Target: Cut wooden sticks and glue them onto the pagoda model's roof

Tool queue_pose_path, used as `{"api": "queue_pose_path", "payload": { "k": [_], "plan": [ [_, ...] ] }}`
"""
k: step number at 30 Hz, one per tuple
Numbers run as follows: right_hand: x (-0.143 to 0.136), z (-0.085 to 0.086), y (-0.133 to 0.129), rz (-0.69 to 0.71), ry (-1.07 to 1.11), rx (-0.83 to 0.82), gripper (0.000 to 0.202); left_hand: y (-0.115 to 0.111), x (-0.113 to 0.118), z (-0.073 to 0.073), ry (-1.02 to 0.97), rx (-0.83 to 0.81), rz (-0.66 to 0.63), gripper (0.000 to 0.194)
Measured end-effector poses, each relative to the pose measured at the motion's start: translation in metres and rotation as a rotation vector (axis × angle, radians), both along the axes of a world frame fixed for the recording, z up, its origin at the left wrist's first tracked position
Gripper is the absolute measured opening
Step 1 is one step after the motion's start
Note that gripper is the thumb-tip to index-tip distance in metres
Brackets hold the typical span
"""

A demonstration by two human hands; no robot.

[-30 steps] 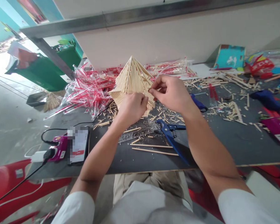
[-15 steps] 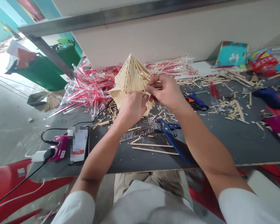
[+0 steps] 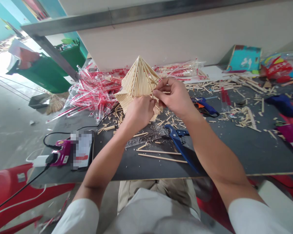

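A model house roof made of thin wooden sticks [image 3: 138, 78] rises to a point above the middle of the table. My left hand [image 3: 141, 110] is closed at its near lower edge, the back of the hand covering what the fingers grip. On the right side of the model, my right hand [image 3: 172, 96] has thumb and fingertips pinched together; whatever is between them is too small to make out. Just in front of the hands lie a clear ruler [image 3: 144, 139], a blue cutter [image 3: 180, 148] and two long loose sticks [image 3: 161, 155].
Plastic-wrapped stick bundles [image 3: 95, 91] heap up behind on the left. A blue glue gun [image 3: 206, 106] lies right of my right hand, among stick offcuts [image 3: 246, 118]. A phone [image 3: 84, 151] and a purple power socket [image 3: 62, 152] sit at the left edge.
The view has shifted very slightly. Both hands keep the same places at the stick model, with no clear movement.
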State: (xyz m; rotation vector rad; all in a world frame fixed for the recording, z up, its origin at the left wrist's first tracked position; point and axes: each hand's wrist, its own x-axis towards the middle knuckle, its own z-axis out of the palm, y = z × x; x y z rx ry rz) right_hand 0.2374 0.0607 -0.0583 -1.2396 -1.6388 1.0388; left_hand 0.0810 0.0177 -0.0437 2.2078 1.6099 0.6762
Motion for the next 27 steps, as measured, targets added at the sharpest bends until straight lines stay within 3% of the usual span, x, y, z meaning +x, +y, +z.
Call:
{"api": "queue_pose_path", "payload": {
  "k": [9,15,19,23,27],
  "plan": [
    [0.000,-0.002,-0.001,0.050,0.068,0.062,0.034,-0.004,-0.005,-0.008,-0.206,-0.102,0.001,0.030],
    [-0.001,-0.005,0.002,0.043,0.102,0.044,0.034,-0.002,0.005,-0.030,-0.546,-0.236,0.081,0.020],
    [0.006,0.001,-0.002,0.094,0.068,0.057,0.036,-0.006,0.008,-0.042,-0.696,-0.245,0.081,0.022],
    [0.029,0.020,-0.008,0.099,-0.156,0.136,0.026,-0.035,-0.008,-0.042,-0.600,-0.145,0.161,0.025],
    [0.058,0.032,-0.007,0.217,-0.560,0.124,0.013,-0.083,-0.034,-0.054,-0.212,0.057,0.172,0.026]
  ]
}}
